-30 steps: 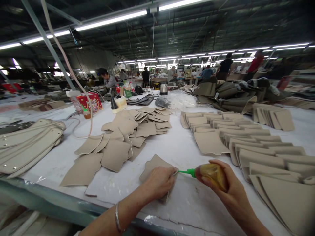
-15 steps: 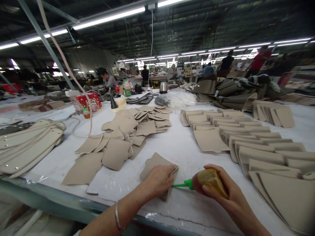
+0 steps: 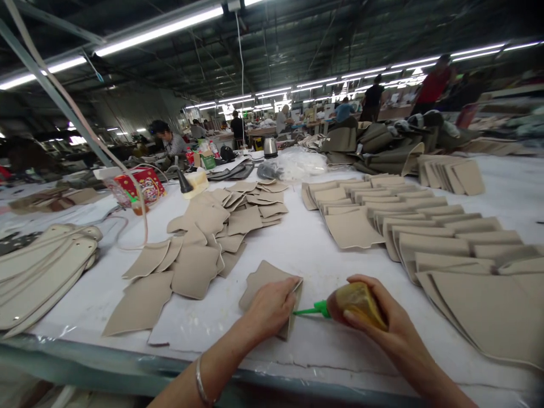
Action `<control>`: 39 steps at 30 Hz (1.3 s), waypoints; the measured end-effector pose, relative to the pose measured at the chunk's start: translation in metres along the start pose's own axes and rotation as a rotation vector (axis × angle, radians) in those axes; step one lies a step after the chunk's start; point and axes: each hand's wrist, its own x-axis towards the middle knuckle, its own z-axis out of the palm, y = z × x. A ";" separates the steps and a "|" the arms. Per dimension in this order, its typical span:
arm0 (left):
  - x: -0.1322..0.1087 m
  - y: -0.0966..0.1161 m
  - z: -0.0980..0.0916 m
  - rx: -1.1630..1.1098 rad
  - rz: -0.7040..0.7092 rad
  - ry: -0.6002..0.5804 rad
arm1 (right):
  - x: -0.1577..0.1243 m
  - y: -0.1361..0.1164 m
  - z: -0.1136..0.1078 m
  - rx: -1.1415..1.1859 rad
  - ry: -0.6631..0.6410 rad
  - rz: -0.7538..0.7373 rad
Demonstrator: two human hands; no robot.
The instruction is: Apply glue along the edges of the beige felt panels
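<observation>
Moved thin green plastic tip (image 3: 317, 308) down from corner since a second ago. On wide white table (image 3: 291, 243), holding flat tan sheet (image 3: 260, 281) with left hand (image 3: 272, 306); gripping rounded, see-through yellow bottle (image 3: 360, 303) with right hand (image 3: 389, 323), by sheet's edge.

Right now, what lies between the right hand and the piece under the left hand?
In the head view, the green nozzle of the bottle in the right hand, its tip at the edge of the piece.
</observation>
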 end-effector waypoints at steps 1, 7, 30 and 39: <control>0.000 0.000 0.000 -0.002 0.002 -0.001 | -0.001 0.001 0.000 -0.002 0.012 -0.004; 0.001 0.000 0.001 -0.007 -0.008 0.005 | -0.005 0.004 0.002 0.056 -0.084 0.006; 0.000 0.003 0.000 0.001 -0.029 -0.011 | 0.004 0.005 0.000 0.045 -0.069 -0.013; 0.003 0.002 -0.003 -0.013 -0.021 -0.029 | 0.014 0.003 -0.008 0.023 -0.119 -0.051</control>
